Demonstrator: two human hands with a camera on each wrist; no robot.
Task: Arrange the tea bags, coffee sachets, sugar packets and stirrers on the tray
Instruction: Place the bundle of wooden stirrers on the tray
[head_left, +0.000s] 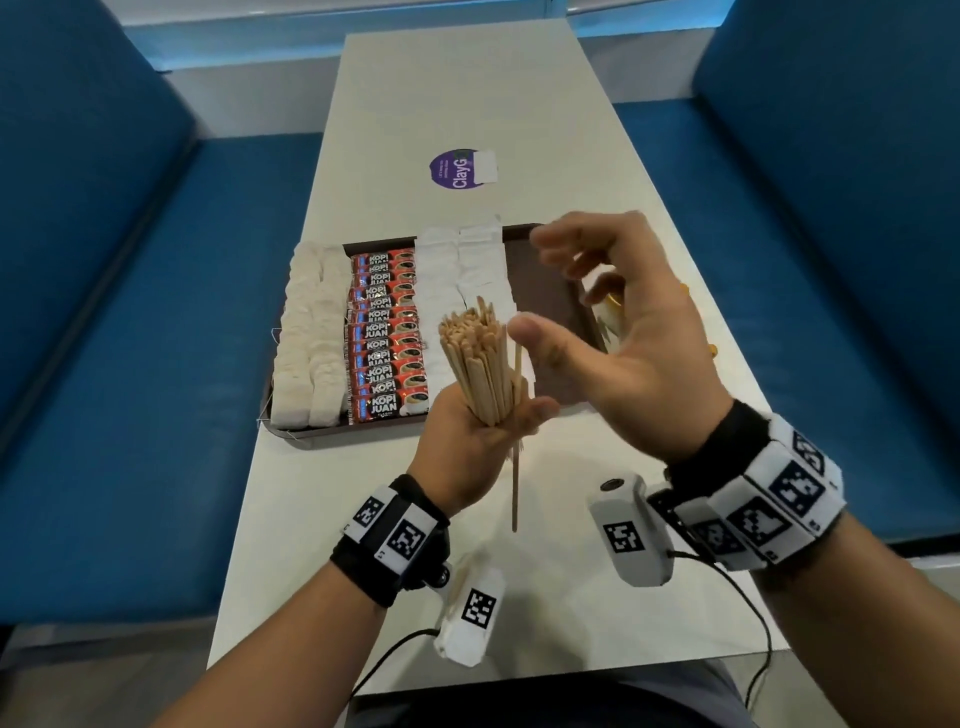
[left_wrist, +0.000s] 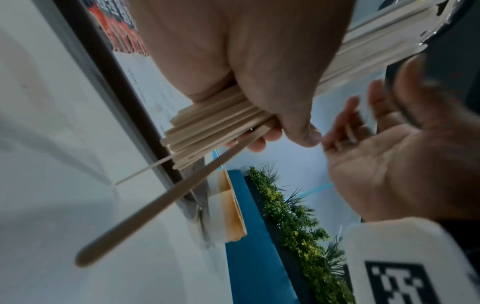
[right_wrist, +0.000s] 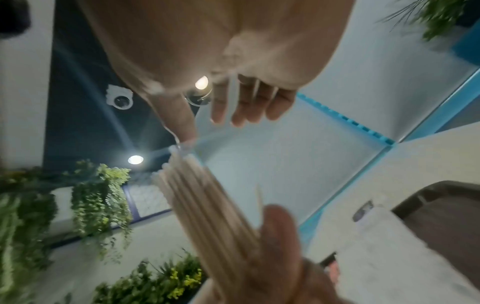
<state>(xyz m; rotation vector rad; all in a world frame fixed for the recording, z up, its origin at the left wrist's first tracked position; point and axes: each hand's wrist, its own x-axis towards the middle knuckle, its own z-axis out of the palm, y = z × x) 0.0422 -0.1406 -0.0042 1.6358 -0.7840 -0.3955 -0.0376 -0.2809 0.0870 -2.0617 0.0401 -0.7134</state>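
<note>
Bundle of wooden stirrers: held upright in the left hand, fingers curled round its lower part, above the near edge of the tray. Too many sticks and too tightly packed to count. One single stirrer has slid lower than the rest and hangs below the fist, its tip over the table; the left wrist view shows it jutting well past the bundle's ends, beside one thinner pale stick.

Right hand: just right of the bundle, palm turned toward it, fingers spread and relaxed, holding nothing. Fingers motion-blurred. Whether the thumb touches the sticks cannot be told.

Tray, dark brown, lies across the table beyond the hands. Contents, left to right:
- two columns of pale tea bags, overlapped; individual count not readable. Strings trail over the tray's left edge.
- one column of red-and-black Kopi Juan coffee sachets, shingled, about twelve labels visible.
- two columns of white sugar packets, partly hidden behind the bundle.
- right end of the tray bare brown.

One orange-and-white wrapper lies just off the tray's right side, mostly hidden by the right hand.

One round purple sticker on the table beyond the tray. Blue bench seats on both sides.
</note>
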